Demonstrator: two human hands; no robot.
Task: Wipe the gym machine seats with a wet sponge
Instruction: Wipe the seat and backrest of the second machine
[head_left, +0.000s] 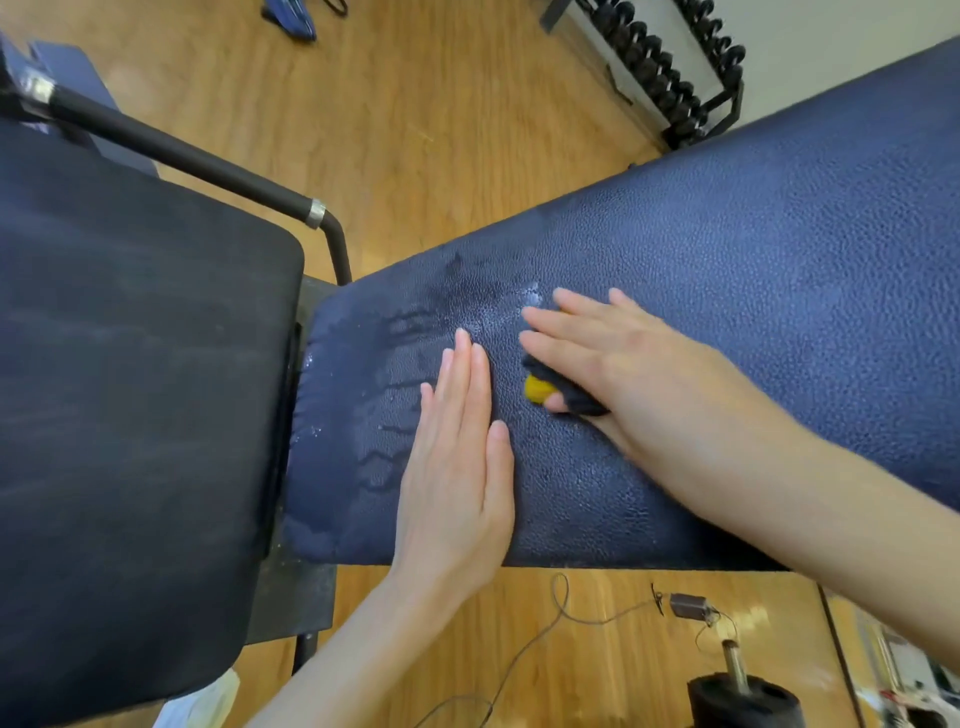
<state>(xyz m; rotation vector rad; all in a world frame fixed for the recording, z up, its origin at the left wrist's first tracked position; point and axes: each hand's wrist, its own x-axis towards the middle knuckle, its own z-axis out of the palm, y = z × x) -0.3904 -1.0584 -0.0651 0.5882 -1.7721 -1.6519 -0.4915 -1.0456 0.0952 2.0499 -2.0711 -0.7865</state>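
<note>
A long dark-blue textured bench pad runs from the centre to the upper right. Its left part is streaked with wet marks and small droplets. My right hand lies flat over a sponge with a yellow body and dark scrubbing side, pressing it onto the pad; the thumb tucks against the sponge's near edge. My left hand rests flat on the pad just left of the sponge, fingers straight and together. A darker seat pad fills the left side.
A black metal handle bar crosses above the dark seat. Dumbbells sit on a rack at the top right. A thin cable with a clip and a weight plate on a post lie on the wooden floor below.
</note>
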